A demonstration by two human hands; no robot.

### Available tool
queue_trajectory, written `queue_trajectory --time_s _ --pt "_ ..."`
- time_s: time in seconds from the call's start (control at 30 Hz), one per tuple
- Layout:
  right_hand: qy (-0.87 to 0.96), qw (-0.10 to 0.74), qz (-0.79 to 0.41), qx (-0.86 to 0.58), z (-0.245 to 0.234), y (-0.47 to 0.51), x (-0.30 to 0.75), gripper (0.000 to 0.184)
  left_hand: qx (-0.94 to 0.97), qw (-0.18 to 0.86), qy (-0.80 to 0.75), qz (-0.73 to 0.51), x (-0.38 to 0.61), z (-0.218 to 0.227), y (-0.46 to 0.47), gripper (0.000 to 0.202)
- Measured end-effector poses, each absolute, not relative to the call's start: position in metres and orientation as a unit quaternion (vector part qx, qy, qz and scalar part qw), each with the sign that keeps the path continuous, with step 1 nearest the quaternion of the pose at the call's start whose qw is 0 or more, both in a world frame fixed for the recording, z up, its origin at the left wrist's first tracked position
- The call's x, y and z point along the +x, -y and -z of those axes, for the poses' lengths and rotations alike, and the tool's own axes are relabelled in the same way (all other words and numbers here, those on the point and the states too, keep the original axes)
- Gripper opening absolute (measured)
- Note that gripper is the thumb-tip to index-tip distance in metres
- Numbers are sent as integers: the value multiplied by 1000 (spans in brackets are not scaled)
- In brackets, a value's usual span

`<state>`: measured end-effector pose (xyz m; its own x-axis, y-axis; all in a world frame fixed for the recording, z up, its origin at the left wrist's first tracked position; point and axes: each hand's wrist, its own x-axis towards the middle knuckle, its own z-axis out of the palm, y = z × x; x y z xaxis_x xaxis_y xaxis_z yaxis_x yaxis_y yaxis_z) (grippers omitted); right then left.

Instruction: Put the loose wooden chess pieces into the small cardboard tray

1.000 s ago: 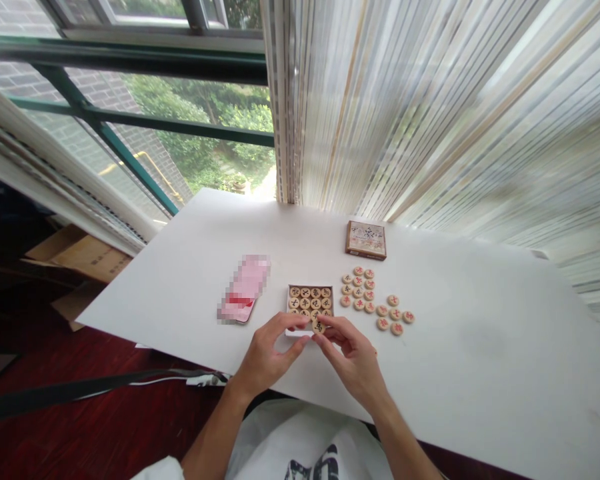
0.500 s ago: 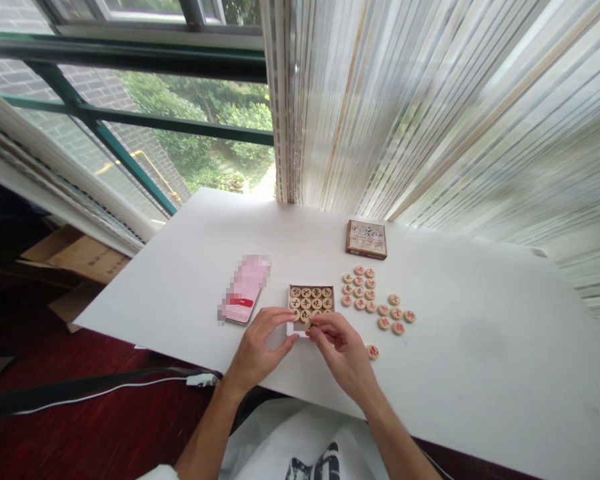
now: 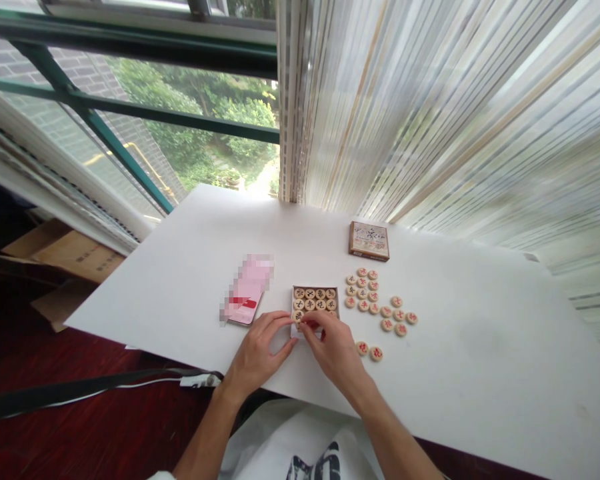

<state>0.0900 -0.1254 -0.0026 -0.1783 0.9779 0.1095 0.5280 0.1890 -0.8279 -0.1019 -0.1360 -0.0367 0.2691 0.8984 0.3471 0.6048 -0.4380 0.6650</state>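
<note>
A small open box filled with round wooden chess pieces marked in black sits near the table's front edge. My left hand rests against the box's near left corner with its fingers curled on the rim. My right hand is over the box's near row, fingertips pinched on a piece I can barely see. Several loose pieces with red marks lie right of the box. Two more red pieces lie just right of my right hand.
The box's lid lies farther back on the white table. A pink phone-like object lies left of the box. A window and striped curtains stand behind the table. Cardboard boxes sit on the floor at left.
My right hand has moved from holding a piece above the box's near edge down into its near row. Two red pieces beside it have come into view as the hand shifted left.
</note>
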Motion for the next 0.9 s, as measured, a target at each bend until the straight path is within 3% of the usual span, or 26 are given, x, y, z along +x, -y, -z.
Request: queue_trajectory --time_s 0.27,0.47,0.9 --pt "709 276 -293 -579 9 127 85 9 771 206 -488 -354 -101 34 136 29" --pt "721 274 -249 -586 17 127 83 12 771 200 -486 -361 -101 35 135 28" --pt "713 407 -181 -541 -3 151 125 8 789 183 -481 -337 -101 37 136 27"
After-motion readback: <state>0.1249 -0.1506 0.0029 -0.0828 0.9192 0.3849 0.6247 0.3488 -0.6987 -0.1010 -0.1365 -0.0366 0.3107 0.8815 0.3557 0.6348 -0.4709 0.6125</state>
